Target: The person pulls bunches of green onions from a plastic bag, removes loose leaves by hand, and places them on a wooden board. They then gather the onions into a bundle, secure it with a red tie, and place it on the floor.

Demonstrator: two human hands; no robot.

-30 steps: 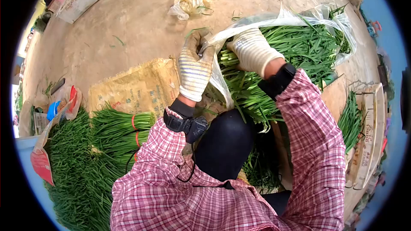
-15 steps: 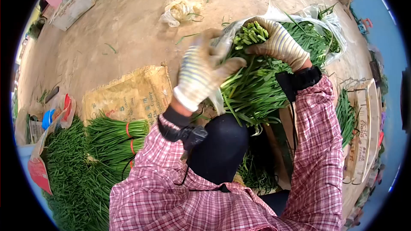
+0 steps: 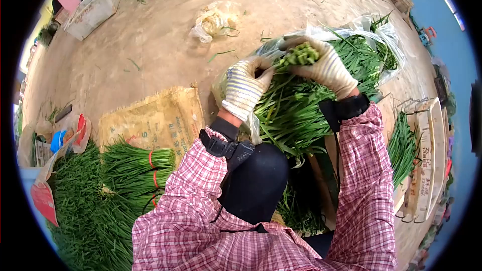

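My right hand (image 3: 329, 70), in a striped knit glove, grips a bunch of garlic chives (image 3: 304, 54) with the pale cut ends facing up. Just left of the bunch, my gloved left hand (image 3: 246, 86) has its thumb and fingers curled together near some stalks; what lies between the fingertips is hidden. Under both hands, a large heap of loose garlic chives (image 3: 296, 113) spreads over my knee and a clear plastic bag (image 3: 394, 45).
Chives bundled with red bands (image 3: 163, 158) lie at the left beside a yellow woven sack (image 3: 150, 115) and a green pile (image 3: 75, 195). A wooden crate (image 3: 427, 155) stands at the right. Crumpled plastic (image 3: 216, 20) and a white bin (image 3: 93, 10) are farther off.
My left hand, blurred and more spread before, has moved slightly right and its fingers have curled in beside the bunch. My right hand has shifted a little lower with the chives.
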